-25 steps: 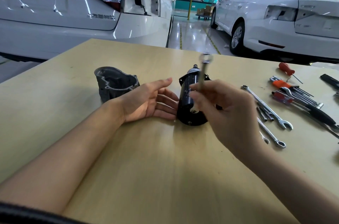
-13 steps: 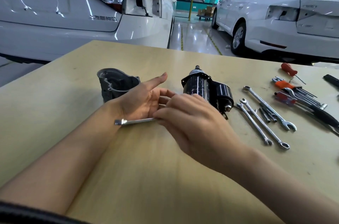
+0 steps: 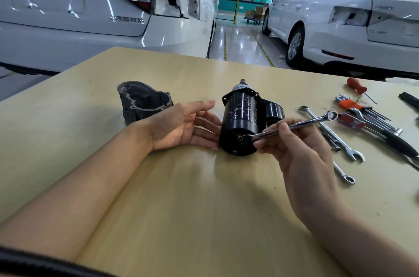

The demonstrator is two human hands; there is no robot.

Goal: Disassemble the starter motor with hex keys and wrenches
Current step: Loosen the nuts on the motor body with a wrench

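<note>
Right hand [image 3: 301, 156] pinches a combination wrench [image 3: 292, 126], open end on a through-bolt head at the starter motor [image 3: 243, 122] end cap. Left hand [image 3: 181, 126] spread, braced against its side. Next, probably: seat squarely, crack loose. Removed housing [image 3: 141, 102] sits beyond.

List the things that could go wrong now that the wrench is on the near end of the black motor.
1. The silver combination wrench has its open end on a small fastener at the black cylindrical starter motor end face; it may slip and round it.
2. The left hand only rests open against the motor's side, so the round body could roll under torque.
3. The right hand holds the wrench mid-shaft, so a slip could drive knuckles into the motor.
</note>
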